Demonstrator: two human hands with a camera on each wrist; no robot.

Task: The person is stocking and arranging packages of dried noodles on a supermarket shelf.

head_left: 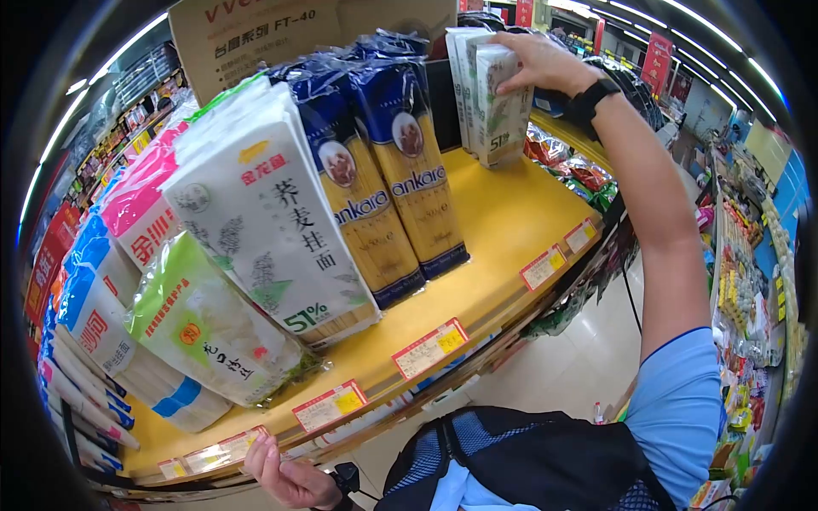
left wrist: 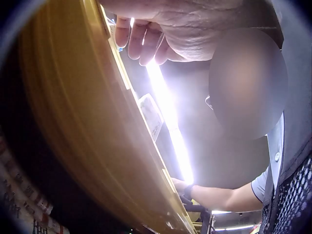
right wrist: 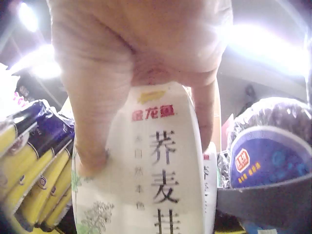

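At the far end of the yellow shelf, my right hand (head_left: 550, 65) grips the top of a white packet of dried noodles (head_left: 503, 115). In the right wrist view the thumb lies along one side of that packet (right wrist: 141, 161) and fingers along the other. The packet stands upright, with similar white packs (head_left: 461, 81) right beside it. My left hand (head_left: 290, 479) is at the shelf's front edge, near the price labels (head_left: 331, 407), its fingers loosely bent and nothing in them. The left wrist view has this hand (left wrist: 180, 29) above the shelf edge.
Blue-and-yellow pasta packs (head_left: 409, 170) stand mid-shelf, beside a white stack of buckwheat noodles (head_left: 268, 213). A green-and-white vermicelli bag (head_left: 213, 324) leans in front. Behind is a cardboard box (head_left: 256, 43). Bagged goods (head_left: 571, 162) lie beyond the shelf's far end.
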